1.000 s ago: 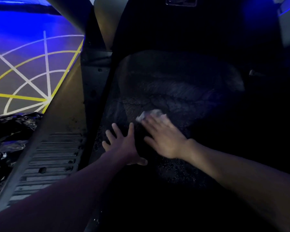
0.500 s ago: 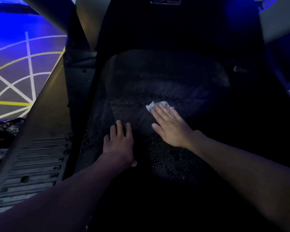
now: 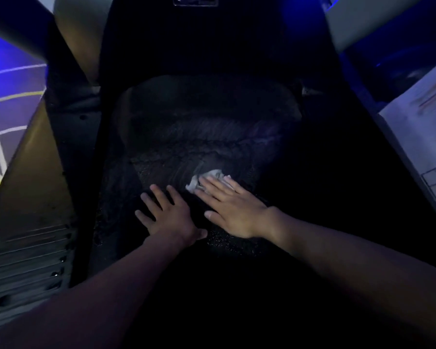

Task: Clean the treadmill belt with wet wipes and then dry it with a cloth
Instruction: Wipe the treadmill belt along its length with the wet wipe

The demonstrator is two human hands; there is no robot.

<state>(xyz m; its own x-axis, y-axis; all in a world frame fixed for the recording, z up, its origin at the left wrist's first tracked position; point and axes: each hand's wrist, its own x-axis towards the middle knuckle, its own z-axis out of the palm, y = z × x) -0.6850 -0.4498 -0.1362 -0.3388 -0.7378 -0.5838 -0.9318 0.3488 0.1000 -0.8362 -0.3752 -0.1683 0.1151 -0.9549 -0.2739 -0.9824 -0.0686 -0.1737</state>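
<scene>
The black treadmill belt (image 3: 202,127) runs up the middle of the dim view, with wet streaks and specks across it. A small crumpled white wet wipe (image 3: 207,178) lies on the belt under the fingertips of my right hand (image 3: 232,205), which presses it down with straight fingers. My left hand (image 3: 166,215) rests flat on the belt just to the left, fingers spread, holding nothing. The two hands almost touch at the thumbs.
A tan side rail (image 3: 30,182) with a ribbed grey footplate (image 3: 25,268) borders the belt on the left. Beyond it lies a blue-lit floor with white and yellow lines (image 3: 0,137). A pale panel with a grid pattern (image 3: 428,152) sits at the right edge.
My right hand slid the wipe to the right and slightly farther up the belt. The left hand followed to the right. The view swung right, so the black bag at the left is out of sight.
</scene>
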